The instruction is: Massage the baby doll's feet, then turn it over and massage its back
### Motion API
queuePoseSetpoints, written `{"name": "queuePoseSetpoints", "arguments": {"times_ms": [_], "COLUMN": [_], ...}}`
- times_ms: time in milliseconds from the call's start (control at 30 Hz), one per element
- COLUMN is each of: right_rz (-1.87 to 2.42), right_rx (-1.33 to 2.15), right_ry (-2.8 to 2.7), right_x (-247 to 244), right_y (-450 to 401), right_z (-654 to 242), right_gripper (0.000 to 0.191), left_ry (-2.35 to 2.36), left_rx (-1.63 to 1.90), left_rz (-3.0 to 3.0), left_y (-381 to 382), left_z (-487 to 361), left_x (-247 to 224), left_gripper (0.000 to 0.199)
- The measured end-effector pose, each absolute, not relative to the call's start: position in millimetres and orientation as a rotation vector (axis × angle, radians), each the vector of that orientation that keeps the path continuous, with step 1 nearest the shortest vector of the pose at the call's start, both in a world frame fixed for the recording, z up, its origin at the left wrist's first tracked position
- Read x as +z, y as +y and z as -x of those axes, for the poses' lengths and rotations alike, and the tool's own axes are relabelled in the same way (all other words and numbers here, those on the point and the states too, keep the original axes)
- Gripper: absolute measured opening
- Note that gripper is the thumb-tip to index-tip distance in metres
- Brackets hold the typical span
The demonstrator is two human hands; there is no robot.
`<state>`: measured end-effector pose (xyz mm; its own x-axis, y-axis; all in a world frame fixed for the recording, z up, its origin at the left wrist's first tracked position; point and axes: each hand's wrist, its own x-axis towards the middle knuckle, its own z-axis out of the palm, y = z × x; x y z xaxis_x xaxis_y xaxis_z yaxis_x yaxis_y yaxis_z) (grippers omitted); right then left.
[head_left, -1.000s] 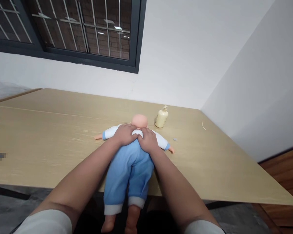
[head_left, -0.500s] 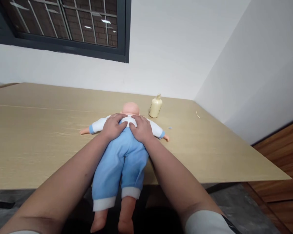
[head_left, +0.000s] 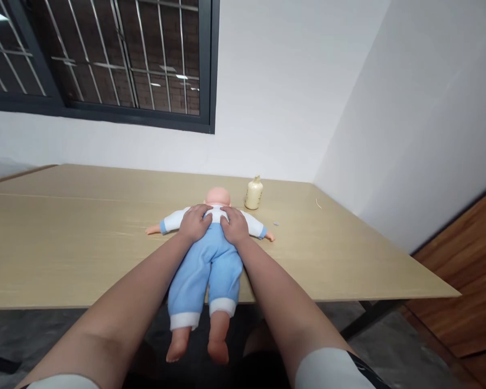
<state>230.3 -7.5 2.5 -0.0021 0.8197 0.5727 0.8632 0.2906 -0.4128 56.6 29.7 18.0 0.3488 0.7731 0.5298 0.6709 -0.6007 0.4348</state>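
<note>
A baby doll in a white top and blue trousers lies face down on the table, arms spread to both sides. Its legs hang over the near edge, bare feet showing. On the left of its upper back rests my left hand, fingers stretched out. My right hand lies the same way on the right side of the back, thumb pointing inward. Both hands press on the doll without gripping it. Beyond the doll's right arm stands a cream-coloured pump bottle.
The wooden table reaches back to a white wall with a dark-framed, barred window. A small bluish bit and a thin pale strand lie on the right. A brown wood-grain panel stands at the right.
The camera view has tilted up and back, so the table, doll and bottle appear lower and smaller. Both hands stay on the doll's back.
</note>
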Motion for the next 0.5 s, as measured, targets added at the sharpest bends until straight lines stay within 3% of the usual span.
{"name": "queuePoseSetpoints", "arguments": {"times_ms": [500], "right_rz": [1.535], "right_rx": [-0.024], "right_ry": [-1.761], "right_x": [-0.7], "right_y": [-5.3], "right_z": [-231.0], "right_gripper": [0.035], "left_ry": [1.476], "left_rx": [1.068], "left_rz": [-2.395], "left_y": [25.4], "left_z": [-59.1], "left_x": [18.5], "left_gripper": [0.041]}}
